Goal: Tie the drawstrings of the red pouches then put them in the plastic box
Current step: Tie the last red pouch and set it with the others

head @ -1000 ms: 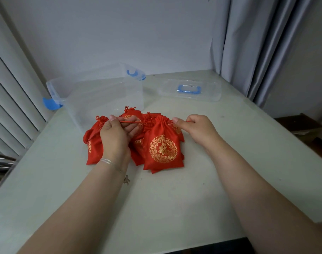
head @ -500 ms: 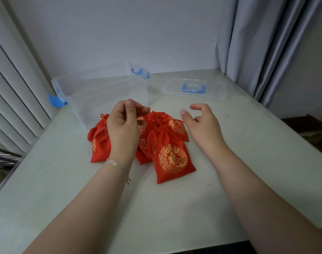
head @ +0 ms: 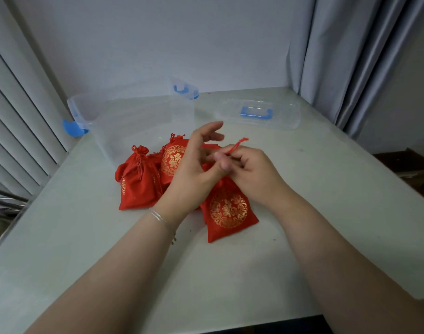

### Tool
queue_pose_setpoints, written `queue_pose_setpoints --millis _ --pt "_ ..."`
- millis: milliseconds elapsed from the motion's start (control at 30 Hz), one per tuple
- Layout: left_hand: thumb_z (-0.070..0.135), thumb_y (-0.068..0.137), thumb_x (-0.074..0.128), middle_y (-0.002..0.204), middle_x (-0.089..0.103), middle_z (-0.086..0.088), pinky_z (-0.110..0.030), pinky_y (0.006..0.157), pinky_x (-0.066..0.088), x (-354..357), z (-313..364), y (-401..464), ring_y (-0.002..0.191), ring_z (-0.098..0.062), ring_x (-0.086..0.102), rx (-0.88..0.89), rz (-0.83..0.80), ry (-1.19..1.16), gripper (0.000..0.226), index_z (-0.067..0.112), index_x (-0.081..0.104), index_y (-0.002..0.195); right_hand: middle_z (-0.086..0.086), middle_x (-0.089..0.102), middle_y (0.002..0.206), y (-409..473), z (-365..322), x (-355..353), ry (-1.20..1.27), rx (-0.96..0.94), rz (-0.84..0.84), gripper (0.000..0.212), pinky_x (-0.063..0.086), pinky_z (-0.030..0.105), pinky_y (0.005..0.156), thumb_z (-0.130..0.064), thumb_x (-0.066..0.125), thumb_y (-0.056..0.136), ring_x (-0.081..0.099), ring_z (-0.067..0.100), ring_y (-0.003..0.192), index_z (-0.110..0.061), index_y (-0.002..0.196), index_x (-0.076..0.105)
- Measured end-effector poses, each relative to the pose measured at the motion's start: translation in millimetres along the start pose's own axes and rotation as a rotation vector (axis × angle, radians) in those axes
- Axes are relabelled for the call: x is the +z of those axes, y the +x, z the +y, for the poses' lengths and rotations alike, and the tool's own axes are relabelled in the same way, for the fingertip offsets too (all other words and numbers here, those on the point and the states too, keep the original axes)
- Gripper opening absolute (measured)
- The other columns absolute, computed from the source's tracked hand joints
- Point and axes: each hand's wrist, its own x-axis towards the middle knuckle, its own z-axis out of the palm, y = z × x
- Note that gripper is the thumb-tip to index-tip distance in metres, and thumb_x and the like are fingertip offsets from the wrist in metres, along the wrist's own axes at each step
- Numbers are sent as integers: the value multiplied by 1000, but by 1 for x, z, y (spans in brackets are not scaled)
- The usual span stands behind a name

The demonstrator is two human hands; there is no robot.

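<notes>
Right grip [head: 250,173] pinches the red drawstring [head: 237,145] above the nearest pouch [head: 228,210]; left grip [head: 194,165] hovers, fingers loosely spread.

Satin-sheen cloth, clear plastic, matt tabletop

The red pouches [head: 230,210] are smooth, faintly glossy cloth with metallic gold print; the plastic box [head: 138,116] at upper left and its lid [head: 278,116] at upper right are transparent, glossy plastic with opaque blue clips; the table [head: 109,261] looks smooth and matt; grey curtain [head: 350,56] cloth hangs at right.
</notes>
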Motion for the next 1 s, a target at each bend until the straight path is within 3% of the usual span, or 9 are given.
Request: queue_pose_setpoints --millis 67,133,233,300,400,467,567,767,1000 --pt "30 76 76 116 51 -10 -25 88 47 -1 -4 1 101 -11 59 -58 -79 -16 71 23 37 135 -9 70 93 0 1 -5 39 13 -10 17 50 23 83 -21 53 95 66 3 87 -19 95 70" --pt "14 72 77 114 56 -7 -23 92 47 -2 -6 2 106 -10 59 -68 -114 37 75 27 37 134 -8 69 89 0 0 -8 65 64 6 18 51 19 73 -20 51 96 66 2 77 -20 92 68" --pt "6 72 79 115 56 10 -18 87 46 -2 -6 3 95 -1 58 -26 -123 226 73 30 44 131 -8 69 83 1 1 -14 66 54 66 21 53 23 72 -19 48 97 68 9 74 -19 88 67" --pt "9 74 77 115 54 19 -22 88 46 -4 -11 4 94 5 54 57 -108 421 68 26 47 132 -13 68 78 2 2 -16 3 26 93 24 50 22 76 -19 47 98 65 3 74 -21 83 67" --pt "16 75 74 105 50 24 -41 93 43 -8 -18 5 96 0 49 168 -119 672 67 29 44 133 -21 56 50 1 1 -14 -22 90 101 28 36 9 59 -19 44 99 53 -5 51 -12 83 66" --pt "13 76 72 104 53 21 -39 94 38 -10 -22 5 98 -3 49 204 -122 764 65 27 44 133 -14 43 41 1 0 -13 47 152 116 32 30 11 46 -20 41 100 38 0 39 -12 79 63" --pt "18 79 69 107 61 8 -34 96 30 -11 -25 4 102 -14 55 258 -66 876 52 21 51 127 -6 28 45 3 -4 -13 249 284 156 36 20 14 35 -22 36 102 23 2 35 -13 74 56" --pt "21 79 68 92 58 -2 -36 89 37 -9 -25 9 88 -19 53 440 25 1015 25 14 64 103 -9 24 41 1 -9 -12 500 430 175 37 10 13 42 -27 31 103 14 6 36 -16 71 47" --pt "29 76 68 80 66 4 -37 87 32 -8 -22 9 88 -21 44 497 97 1198 24 16 65 95 -8 25 41 1 -10 -12 490 379 168 37 14 13 39 -27 30 103 16 6 35 -16 72 47"
